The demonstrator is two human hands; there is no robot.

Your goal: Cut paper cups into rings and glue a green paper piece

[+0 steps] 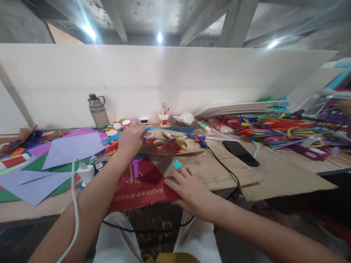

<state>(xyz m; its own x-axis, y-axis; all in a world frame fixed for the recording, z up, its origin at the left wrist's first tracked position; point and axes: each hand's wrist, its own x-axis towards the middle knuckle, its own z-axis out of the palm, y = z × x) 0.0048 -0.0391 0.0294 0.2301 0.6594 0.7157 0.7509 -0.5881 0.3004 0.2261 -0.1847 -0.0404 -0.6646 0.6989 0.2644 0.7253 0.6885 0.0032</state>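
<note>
Desk carries red cardboard, near centre; white printed characters illegible. Right hand rests there, fingers spread, open. Left hand meets blue strip, far centre; grip unclear. Snagged cord could drag glue gun; brushing fingers could shift turquoise cutout.

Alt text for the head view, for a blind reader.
Left hand at blue paper, right hand over cardboard beside a turquoise cutout, on a cluttered craft table; scissors, glue gun and phone lie nearby.
</note>
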